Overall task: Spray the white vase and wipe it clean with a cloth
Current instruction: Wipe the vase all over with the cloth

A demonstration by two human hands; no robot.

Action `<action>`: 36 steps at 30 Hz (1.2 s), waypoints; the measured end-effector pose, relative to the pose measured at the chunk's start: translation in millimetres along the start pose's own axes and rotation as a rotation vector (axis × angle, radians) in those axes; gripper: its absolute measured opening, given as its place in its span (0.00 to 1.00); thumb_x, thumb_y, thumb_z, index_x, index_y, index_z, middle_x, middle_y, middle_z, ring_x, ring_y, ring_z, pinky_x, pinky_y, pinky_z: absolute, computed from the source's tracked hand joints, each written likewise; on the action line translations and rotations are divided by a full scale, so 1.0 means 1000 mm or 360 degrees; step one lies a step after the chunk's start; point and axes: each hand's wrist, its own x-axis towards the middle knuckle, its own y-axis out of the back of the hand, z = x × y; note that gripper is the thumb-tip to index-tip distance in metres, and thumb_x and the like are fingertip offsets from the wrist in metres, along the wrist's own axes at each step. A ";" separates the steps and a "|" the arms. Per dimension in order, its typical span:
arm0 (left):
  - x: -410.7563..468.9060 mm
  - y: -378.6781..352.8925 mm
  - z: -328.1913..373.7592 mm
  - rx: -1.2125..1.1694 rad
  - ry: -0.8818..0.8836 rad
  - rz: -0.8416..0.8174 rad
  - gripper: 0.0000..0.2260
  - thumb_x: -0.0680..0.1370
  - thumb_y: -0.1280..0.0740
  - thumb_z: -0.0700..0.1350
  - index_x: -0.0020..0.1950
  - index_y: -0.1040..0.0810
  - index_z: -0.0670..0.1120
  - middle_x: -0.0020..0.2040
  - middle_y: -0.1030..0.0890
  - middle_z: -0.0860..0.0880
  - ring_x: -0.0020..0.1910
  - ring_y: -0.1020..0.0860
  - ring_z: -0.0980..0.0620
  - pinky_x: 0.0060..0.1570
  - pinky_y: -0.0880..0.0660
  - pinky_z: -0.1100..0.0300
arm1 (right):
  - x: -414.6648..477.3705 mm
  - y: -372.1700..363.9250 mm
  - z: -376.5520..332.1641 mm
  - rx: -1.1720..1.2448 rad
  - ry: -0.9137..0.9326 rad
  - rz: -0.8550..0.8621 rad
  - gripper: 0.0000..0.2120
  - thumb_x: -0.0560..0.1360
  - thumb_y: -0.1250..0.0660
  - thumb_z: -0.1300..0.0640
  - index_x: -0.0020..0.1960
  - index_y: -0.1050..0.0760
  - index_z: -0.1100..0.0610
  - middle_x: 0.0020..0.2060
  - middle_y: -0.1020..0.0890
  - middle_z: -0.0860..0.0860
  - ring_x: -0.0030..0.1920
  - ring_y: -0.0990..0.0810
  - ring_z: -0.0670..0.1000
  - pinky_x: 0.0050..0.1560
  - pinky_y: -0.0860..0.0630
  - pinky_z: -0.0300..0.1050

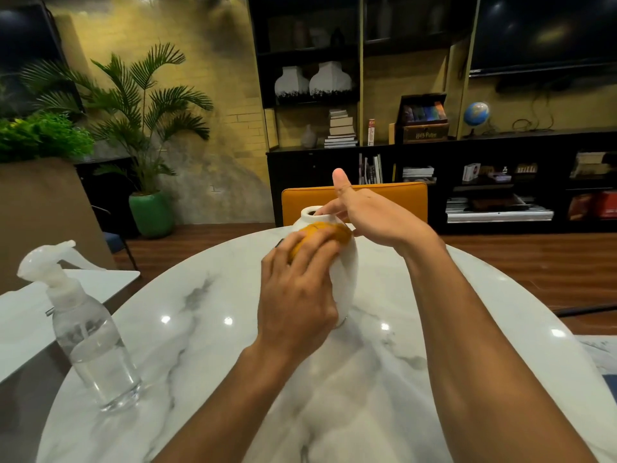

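A white vase (345, 279) stands upright on the round marble table (207, 329), near its far middle. My left hand (295, 295) presses a bunched orange cloth (334, 233) against the vase's upper left side and hides much of that side. My right hand (370, 215) steadies the vase at the top, with a finger hooked into the vase's mouth (312, 212) and the thumb pointing up. A clear spray bottle (85, 332) with a white trigger head stands apart at the table's left edge, touched by neither hand.
An orange chair back (390, 202) sits just behind the table. A smaller white table (20, 315) adjoins on the left. Potted palms (147, 128) stand at the back left, and dark shelves (434, 145) with books, vases and a globe line the far wall.
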 end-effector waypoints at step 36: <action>-0.011 -0.004 -0.028 -0.0684 0.0421 0.0092 0.19 0.84 0.40 0.44 0.76 0.28 0.49 0.78 0.31 0.54 0.77 0.33 0.53 0.75 0.32 0.49 | -0.002 -0.002 -0.003 -0.0073 -0.0068 -0.0066 0.39 0.77 0.61 0.27 0.62 0.18 0.45 0.68 0.23 0.51 0.62 0.27 0.52 0.68 0.30 0.59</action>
